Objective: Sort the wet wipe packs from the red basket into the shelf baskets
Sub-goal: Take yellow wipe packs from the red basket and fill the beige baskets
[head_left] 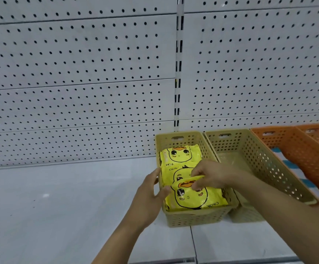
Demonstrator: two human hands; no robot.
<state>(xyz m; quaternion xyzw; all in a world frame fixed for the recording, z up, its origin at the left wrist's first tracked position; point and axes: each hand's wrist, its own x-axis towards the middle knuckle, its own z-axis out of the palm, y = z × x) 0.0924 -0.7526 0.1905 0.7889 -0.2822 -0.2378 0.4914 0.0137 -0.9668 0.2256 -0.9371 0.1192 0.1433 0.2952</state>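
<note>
Right hand (208,174) pinches the far edge of the front wet wipe pack (194,197), which lies crosswise at the near end of the tan shelf basket (196,216), while the left hand (149,195) grips the basket's left wall, thumb against that pack.

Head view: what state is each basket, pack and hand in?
left basket: holds three yellow packs.
front pack: lying in it, top edge pinched by right hand.
middle basket: empty.
orange basket: something blue-striped inside.
left hand: grips left basket's wall.
</note>
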